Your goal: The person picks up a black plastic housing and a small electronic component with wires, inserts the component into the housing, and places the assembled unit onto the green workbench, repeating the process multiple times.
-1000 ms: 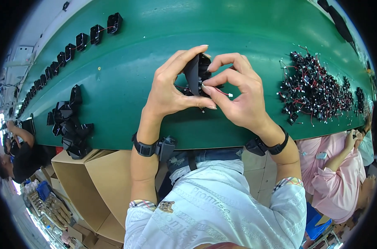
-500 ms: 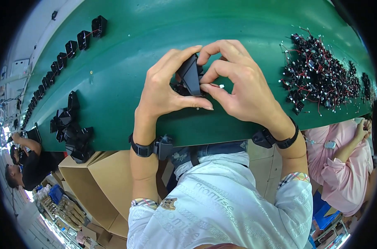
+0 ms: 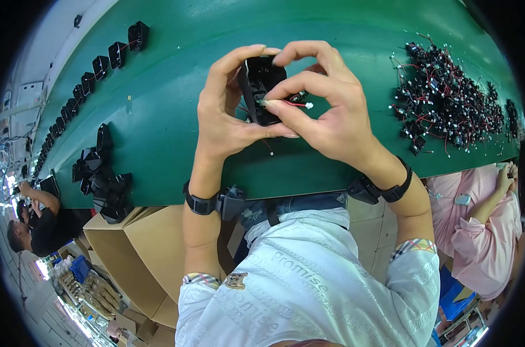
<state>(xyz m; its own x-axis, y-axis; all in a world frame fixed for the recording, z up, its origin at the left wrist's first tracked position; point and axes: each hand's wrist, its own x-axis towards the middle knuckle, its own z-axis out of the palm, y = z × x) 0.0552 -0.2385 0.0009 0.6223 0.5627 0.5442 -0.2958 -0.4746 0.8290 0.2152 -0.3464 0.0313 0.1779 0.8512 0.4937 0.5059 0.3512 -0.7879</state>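
Above the green bench, my left hand is closed round a black plastic housing, thumb at its near end and fingers at its far end. The housing's open inside shows, with small black parts in it. My right hand pinches thumb and forefinger at the housing's opening, on a thin red wire. That wire ends in a white connector, which sticks out on the right of my fingertips. Another small connector on a wire hangs below the housing. What exactly lies under my right fingertips is hidden.
A row of black housings runs along the far left of the bench. More black housings are piled near its left front edge. At right lies a heap of wired black parts. Cardboard boxes stand below; people sit on both sides.
The housing has turned in my left hand, so its open inside now faces up instead of its slanted outer side. My right fingertips have shifted left, over the opening.
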